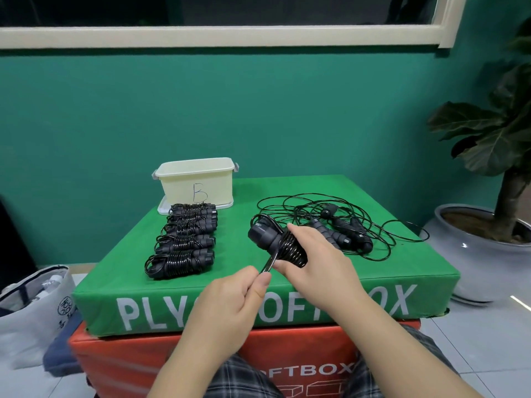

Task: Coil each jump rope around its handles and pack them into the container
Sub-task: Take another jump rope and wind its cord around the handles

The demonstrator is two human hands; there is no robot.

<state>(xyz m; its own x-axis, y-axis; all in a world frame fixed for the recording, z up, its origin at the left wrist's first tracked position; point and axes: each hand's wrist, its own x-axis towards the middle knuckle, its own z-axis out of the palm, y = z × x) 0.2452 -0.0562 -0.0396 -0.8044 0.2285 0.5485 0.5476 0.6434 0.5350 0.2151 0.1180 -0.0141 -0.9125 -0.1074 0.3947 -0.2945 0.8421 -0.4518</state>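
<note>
left of centre, coiled ropes (184, 239) lie before the container (198, 179) on the green box (402, 271). the left hand (232, 300) pinches the cord end; the right hand (313, 254) grips the half-wound rope (275, 242). loose ropes (339, 222) lie right.

The right hand (313, 255) gripped a black jump rope (280, 242) by its paired handles, cord coiled round them, and the left hand (242, 293) pinched the loose cord end just below that grip. Left of the grip lay a row of coiled ropes (184, 241); beyond these stood a cream container (198, 179) marked B. Right of the grip sprawled the uncoiled ropes (344, 225), tangled.
</note>
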